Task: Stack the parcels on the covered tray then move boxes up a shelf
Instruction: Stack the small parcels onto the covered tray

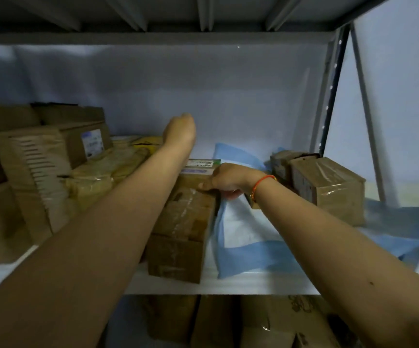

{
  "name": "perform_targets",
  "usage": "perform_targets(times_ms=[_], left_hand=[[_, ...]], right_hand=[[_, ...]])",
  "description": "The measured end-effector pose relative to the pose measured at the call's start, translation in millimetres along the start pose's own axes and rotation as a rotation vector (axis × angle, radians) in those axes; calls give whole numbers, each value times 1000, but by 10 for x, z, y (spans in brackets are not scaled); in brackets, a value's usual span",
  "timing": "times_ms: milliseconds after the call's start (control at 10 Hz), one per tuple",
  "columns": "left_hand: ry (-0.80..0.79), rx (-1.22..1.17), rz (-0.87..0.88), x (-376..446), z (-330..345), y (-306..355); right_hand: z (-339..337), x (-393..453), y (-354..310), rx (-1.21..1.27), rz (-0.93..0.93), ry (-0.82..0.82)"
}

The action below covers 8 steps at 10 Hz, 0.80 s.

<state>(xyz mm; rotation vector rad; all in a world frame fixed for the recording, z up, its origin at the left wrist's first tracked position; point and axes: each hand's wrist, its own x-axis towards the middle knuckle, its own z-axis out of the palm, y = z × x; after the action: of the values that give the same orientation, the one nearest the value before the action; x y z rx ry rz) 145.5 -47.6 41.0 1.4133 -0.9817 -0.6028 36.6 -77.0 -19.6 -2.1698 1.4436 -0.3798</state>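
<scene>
A stack of taped brown parcels point(185, 217) stands in the middle of the shelf, partly on a blue and white cover sheet point(243, 237). My right hand point(224, 180), with a red string at the wrist, grips the top right edge of the upper parcel. My left hand point(179, 129) reaches over the stack toward the back wall; its fingers bend away out of sight, so what it touches is hidden. Two more taped parcels point(329, 187) stand on the sheet at the right.
Cardboard boxes point(40, 167) and yellow padded bags point(108, 172) crowd the left of the shelf. A white shelf edge point(228, 285) runs across the front, with more boxes point(241, 322) on the level below. A metal upright point(329, 96) bounds the right side.
</scene>
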Motion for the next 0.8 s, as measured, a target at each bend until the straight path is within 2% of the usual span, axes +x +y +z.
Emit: perform_targets(times_ms=[100, 200, 300, 400, 600, 800], left_hand=[[-137, 187, -47, -373, -127, 49], [-282, 590, -48, -513, -132, -29], [-430, 920, -76, -640, -166, -77], [-648, 1082, -177, -727, -177, -58], [-774, 1316, -181, -798, -169, -178], [-651, 1112, -88, -769, -170, 18]], right_hand=[[77, 13, -20, 4, 27, -41], [133, -8, -66, 105, 140, -152], [189, 54, -42, 166, 175, -176], [126, -22, -28, 298, 160, -98], [69, -123, -126, 305, 218, -192], [-178, -264, -154, 541, 121, -77]])
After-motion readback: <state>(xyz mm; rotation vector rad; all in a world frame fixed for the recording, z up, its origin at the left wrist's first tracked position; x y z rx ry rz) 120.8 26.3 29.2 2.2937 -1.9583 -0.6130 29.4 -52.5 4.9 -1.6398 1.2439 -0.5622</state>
